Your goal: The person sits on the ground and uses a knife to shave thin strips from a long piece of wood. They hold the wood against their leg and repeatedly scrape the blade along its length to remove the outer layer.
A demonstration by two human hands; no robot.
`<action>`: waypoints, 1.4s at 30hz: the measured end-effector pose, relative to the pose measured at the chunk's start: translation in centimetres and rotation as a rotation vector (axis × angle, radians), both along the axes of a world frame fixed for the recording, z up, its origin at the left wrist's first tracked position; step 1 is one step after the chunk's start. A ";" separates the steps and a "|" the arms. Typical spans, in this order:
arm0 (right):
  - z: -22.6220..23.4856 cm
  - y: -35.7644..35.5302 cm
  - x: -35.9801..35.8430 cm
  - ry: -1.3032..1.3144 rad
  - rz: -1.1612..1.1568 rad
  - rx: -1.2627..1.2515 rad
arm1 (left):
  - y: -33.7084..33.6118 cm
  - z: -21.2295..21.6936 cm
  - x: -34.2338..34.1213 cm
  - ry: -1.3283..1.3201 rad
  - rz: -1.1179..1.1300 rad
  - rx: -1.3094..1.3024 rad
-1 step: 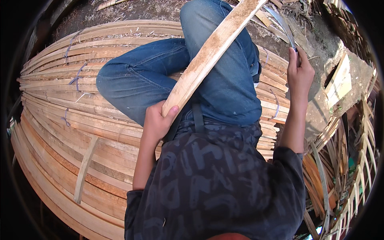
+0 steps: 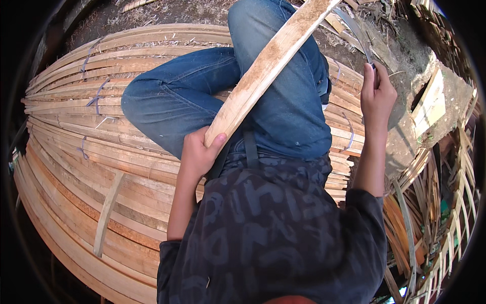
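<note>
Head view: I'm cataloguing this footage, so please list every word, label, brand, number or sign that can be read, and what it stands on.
Dark shirt: large grey brush-style lettering, faint and broken by folds; no whole word reads with certainty.
Wooden piece in the left hand: no writing seen.
Curved blade in the right hand: none seen.
Stacked strips: none seen.

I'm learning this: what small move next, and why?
Perhaps bring the curved grey metal blade toward the long pale wooden plank: the right hand holds the blade off to the side, while the left hand grips the plank's near end.
</note>
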State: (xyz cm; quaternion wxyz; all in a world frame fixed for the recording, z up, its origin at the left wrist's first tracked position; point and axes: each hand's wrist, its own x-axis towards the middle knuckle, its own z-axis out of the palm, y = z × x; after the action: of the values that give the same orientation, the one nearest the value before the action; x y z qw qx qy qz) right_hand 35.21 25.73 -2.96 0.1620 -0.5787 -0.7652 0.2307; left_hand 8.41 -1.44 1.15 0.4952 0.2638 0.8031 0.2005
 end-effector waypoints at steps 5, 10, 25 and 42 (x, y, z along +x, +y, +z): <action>0.8 -7.8 -4.0 0.132 0.354 -0.096 | 0.4 -0.8 -0.1 0.041 -0.077 -0.103; -1.0 -4.6 -3.3 0.010 0.358 0.182 | 2.0 -0.9 0.7 0.065 -0.074 -0.035; 2.8 -5.4 -2.7 -0.091 0.387 0.087 | 1.9 -2.0 3.1 0.442 -0.161 0.079; 1.0 -4.2 -1.1 -0.021 0.128 0.019 | 1.6 -2.5 2.1 0.325 -0.168 0.126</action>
State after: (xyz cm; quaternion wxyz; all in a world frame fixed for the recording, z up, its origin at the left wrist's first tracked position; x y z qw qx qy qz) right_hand 34.15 21.51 -1.96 0.1442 -0.5293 -0.8045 0.2274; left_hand 10.54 0.19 -1.40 0.3566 0.3891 0.8336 0.1629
